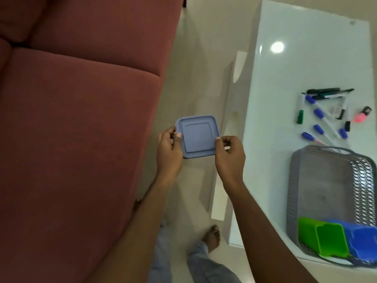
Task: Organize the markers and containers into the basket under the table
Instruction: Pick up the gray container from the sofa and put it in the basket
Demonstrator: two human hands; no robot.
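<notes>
I hold a square container with a pale blue lid (197, 136) over the floor between the sofa and the table. My left hand (169, 149) grips its left edge and my right hand (229, 152) grips its right edge. On the white table (285, 78) stands a grey perforated basket (318, 184), and a green container (324, 237) and a blue container (363, 240) lie at its near end. Several markers (324, 115) with blue, green and black caps lie scattered on the table beyond the basket, beside a pink highlighter (361, 116).
A dark red sofa (71, 119) fills the left side. A strip of beige floor (193, 68) runs between sofa and table. My legs and a bare foot (212, 237) are below my hands.
</notes>
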